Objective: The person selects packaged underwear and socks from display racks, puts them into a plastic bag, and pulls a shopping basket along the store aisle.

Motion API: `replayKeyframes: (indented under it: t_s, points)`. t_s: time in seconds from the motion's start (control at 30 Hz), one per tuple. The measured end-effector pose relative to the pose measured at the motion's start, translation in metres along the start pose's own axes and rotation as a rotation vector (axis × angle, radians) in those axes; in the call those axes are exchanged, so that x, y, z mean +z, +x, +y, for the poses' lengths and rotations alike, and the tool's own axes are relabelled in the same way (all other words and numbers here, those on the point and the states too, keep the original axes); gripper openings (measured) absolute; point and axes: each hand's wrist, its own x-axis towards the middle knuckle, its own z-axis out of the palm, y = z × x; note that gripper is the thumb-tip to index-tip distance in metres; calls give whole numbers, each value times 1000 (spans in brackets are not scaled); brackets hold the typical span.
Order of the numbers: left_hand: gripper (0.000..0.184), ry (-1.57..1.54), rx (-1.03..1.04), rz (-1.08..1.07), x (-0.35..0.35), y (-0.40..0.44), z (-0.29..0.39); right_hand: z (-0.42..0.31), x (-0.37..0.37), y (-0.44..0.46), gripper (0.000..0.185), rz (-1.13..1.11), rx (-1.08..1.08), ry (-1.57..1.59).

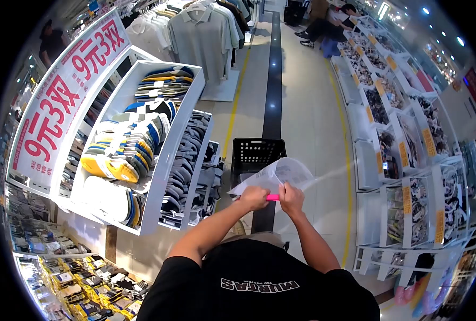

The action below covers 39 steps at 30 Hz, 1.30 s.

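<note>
Both of my hands are closed in front of my body, close together. My left hand (255, 198) is wrapped round one end of a short pink item (272, 197), which shows between the two hands. My right hand (291, 199) grips the lower edge of a curled, translucent white sheet or bag (286, 172) beside the pink item. Whether the pink item is fixed to the sheet, I cannot tell. Just beyond the sheet a black perforated basket (258, 151) sits over the aisle floor.
On the left, a white rack (196, 80) holds rows of socks below a large sign (69, 96). Grey shirts (197, 43) hang beyond it. White bins (367, 163) of small goods line the right side. A seated person (323, 27) is at the far right of the aisle.
</note>
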Motion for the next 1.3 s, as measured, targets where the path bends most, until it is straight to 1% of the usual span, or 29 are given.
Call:
replayKeyframes:
  t_s: [0.07, 0.17, 0.2, 0.23, 0.27, 0.3, 0.33, 0.4, 0.43, 0.47, 0.5, 0.53, 0.57, 0.6, 0.63, 0.67, 0.7, 0.73, 0.77, 0.83, 0.87, 0.93, 0.97, 1.0, 1.03, 1.1, 1.2, 1.27, 1.3]
  points:
    - [25, -44, 10, 18, -4, -1, -5, -1, 0, -1, 28, -50, 22, 1]
    - [26, -10, 69, 74, -6, 1, -17, -6, 9, 11, 30, -82, 27, 21]
    - [29, -16, 15, 48, -17, -1, -13, -9, 8, 12, 31, -90, 27, 20]
    - [32, -73, 34, 97, -15, 0, -17, -10, 6, 12, 32, -102, 26, 17]
    - [34, -130, 51, 146, -12, 1, -20, -9, 5, 14, 31, -176, 79, 34]
    - [36, -184, 66, 196, -13, -1, -22, -9, 6, 16, 31, -197, 131, 63]
    - [46, -234, 62, 177, -14, -3, -22, -9, 8, 18, 32, -220, 184, 94]
    - [50, -313, -7, 331, -18, -14, -12, -8, 9, 25, 33, -242, 275, 183]
    - [53, -352, -45, 406, -24, -24, -2, -4, 9, 29, 33, -228, 268, 281]
    - [52, -404, -124, 417, -31, -34, 6, 0, 11, 36, 32, -218, 260, 382]
    - [49, -436, -164, 522, -29, -39, 8, -1, 15, 43, 32, -212, 252, 487]
    - [47, -463, -210, 625, -25, -46, 12, -16, 11, 53, 31, -177, 181, 518]
    - [44, -488, -264, 719, -19, -57, 17, -27, 10, 65, 32, -249, 139, 540]
    - [39, -617, -325, 753, -28, -66, 26, -38, 10, 73, 32, -330, 104, 563]
    - [35, -683, -436, 759, -33, -75, 33, -59, 4, 85, 33, -435, 58, 598]
    - [35, -835, -547, 776, -36, -84, 36, -76, 2, 92, 32, -512, -65, 568]
    - [34, -988, -653, 804, -37, -91, 37, -95, -2, 98, 29, -613, -145, 639]
    - [36, -1012, -674, 931, -38, -98, 38, -108, 5, 98, 27, -658, -270, 660]
    - [39, -1032, -693, 1060, -38, -107, 39, -123, 2, 99, 24, -783, -397, 606]
    - [46, -1074, -738, 1236, -42, -128, 40, -146, 3, 87, 26, -1003, -553, 588]
    - [49, -1104, -754, 1391, -46, -135, 49, -151, 6, 76, 28, -1107, -648, 584]
    - [52, -922, -933, 1332, -65, -155, 70, -165, 8, 56, 31, -1287, -849, 573]
    - [53, -831, -1016, 1294, -69, -164, 78, -170, 1, 47, 36, -1344, -878, 614]
    - [42, -680, -956, 1380, -43, -175, 69, -174, -1, 37, 33, -1388, -947, 571]
    - [36, -767, -1079, 1357, -27, -187, 69, -176, -2, 27, 31, -1431, -1012, 523]
    - [25, -956, -1317, 1300, -5, -211, 81, -171, 0, 3, 31, -1501, -1059, 562]
    - [11, -1043, -1327, 1531, 7, -225, 113, -165, 2, -16, 31, -1590, -1133, 607]
    - [9, -1002, -1375, 1567, 29, -236, 126, -161, 6, -27, 30, -1618, -1232, 626]
    - [9, -979, -1395, 1584, 27, -239, 129, -162, 7, -28, 31, -1635, -1215, 635]
